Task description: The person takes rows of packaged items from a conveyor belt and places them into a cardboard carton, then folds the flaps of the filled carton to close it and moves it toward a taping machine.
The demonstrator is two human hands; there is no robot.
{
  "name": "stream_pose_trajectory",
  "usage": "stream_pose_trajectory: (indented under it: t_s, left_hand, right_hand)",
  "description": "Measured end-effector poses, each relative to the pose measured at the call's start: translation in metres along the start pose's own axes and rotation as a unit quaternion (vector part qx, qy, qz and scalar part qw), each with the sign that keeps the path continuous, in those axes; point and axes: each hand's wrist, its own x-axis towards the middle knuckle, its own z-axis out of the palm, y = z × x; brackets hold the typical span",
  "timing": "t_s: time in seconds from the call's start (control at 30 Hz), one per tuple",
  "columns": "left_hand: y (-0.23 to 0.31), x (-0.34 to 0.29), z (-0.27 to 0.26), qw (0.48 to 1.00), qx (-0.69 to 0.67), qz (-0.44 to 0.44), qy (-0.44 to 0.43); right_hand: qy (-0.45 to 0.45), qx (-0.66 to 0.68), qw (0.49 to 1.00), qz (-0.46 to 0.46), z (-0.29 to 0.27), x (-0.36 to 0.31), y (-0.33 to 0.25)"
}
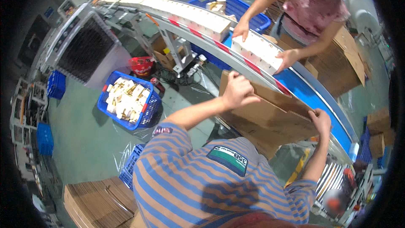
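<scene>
In front of me, beside the conveyor, I hold a brown cardboard box (265,122) tilted, with its flaps toward the belt. My left hand (239,92) is closed over its upper left edge, thumb pointing right. My right hand (321,121) grips its right corner with the fingers bent round the edge. The box's inside is mostly hidden from this view. Just past the box, a co-worker's two hands press on the ends of a row of white small cartons (258,52) on the blue belt (301,88).
More white cartons (190,14) line the conveyor to the far left. A blue basket (145,114) of small white pieces stands on the floor at left; another blue basket (257,17) is behind the belt. Flat cardboard (99,202) is stacked at lower left. An open carton (341,59) stands beside the co-worker.
</scene>
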Motion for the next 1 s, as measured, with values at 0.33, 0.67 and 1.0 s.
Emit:
stream_pose_trajectory:
  t_s: [0.33,0.67,1.0]
  left_hand:
    - [0.006,0.027,0.094,0.941,-0.183,0.232,-0.165]
    - [-0.040,0.039,0.114,0.934,-0.062,0.281,-0.211]
    - [0.001,0.003,0.054,0.976,-0.009,0.065,-0.209]
  right_hand:
    - [-0.094,0.064,0.987,-0.111,0.044,-0.115,-0.090]
    - [-0.053,0.158,0.946,-0.278,0.065,-0.080,-0.108]
    - [0.343,0.267,0.874,-0.217,0.131,-0.056,-0.132]
